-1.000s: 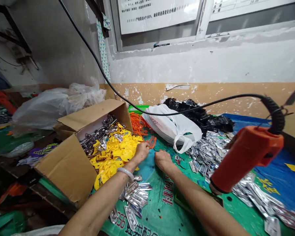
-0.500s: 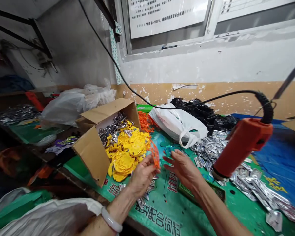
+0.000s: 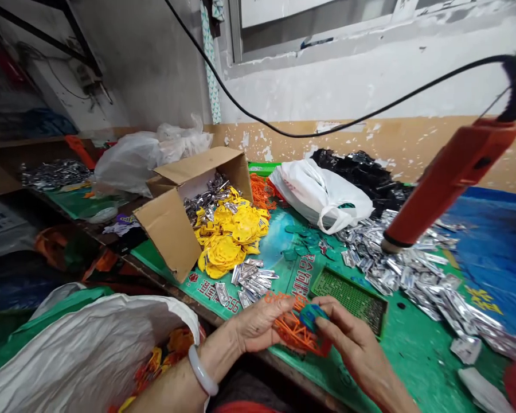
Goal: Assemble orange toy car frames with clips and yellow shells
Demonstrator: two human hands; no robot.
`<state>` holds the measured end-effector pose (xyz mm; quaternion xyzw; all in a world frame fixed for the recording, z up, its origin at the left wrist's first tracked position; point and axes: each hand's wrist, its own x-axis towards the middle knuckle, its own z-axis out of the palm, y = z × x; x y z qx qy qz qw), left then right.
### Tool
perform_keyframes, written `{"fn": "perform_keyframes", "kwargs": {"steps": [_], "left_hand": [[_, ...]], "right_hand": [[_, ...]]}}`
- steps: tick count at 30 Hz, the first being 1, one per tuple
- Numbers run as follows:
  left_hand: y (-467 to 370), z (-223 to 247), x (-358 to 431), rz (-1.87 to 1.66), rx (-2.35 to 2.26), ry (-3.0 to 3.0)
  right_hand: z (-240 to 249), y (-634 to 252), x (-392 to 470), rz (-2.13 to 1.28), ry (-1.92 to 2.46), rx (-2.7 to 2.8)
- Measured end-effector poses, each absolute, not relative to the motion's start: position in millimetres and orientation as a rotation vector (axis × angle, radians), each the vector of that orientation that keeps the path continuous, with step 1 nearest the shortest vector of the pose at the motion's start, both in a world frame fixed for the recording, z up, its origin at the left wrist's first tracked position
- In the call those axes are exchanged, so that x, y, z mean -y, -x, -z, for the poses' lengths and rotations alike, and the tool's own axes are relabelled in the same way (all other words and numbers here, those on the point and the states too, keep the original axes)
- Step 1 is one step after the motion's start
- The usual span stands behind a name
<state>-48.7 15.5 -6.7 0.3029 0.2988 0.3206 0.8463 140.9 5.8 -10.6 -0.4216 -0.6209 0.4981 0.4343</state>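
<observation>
My left hand point(image 3: 262, 326) is closed on an orange mesh net bag point(image 3: 298, 337) at the table's front edge. Between the thumb and fingers of my right hand point(image 3: 350, 334) is a round teal-blue flat piece point(image 3: 312, 314), held against the net. Whether the piece is inside the mesh or in front of it, I cannot tell. Similar teal pieces point(image 3: 298, 238) lie scattered farther back. Small silver packets point(image 3: 253, 278) are strewn just beyond my left hand. Behind my right hand sits a green basket tray point(image 3: 384, 318) with small dark bits in it.
A cardboard box point(image 3: 165, 238) spills yellow flat pieces point(image 3: 223, 252). Orange nets point(image 3: 262, 192) and a white plastic bag point(image 3: 318, 189) lie behind. A red-handled tool point(image 3: 442, 183) hangs from a cable above silver packets at right. A white sack point(image 3: 90, 344) holds orange and yellow pieces.
Both hands have come back toward me and closer together, bringing the orange net and the teal piece from mid-table to the front edge. The view has tilted downward.
</observation>
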Motion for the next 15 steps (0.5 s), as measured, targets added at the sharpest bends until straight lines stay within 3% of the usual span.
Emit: {"fn": "perform_keyframes", "kwargs": {"steps": [7, 15], "left_hand": [[37, 8, -8, -0.767, -0.675, -0.499], [25, 11, -4, -0.843, -0.736, -0.479]], "right_hand": [[17, -136, -1, -0.502, 1.091, 1.797], [8, -147, 0, -0.595, 1.06, 1.984]]}}
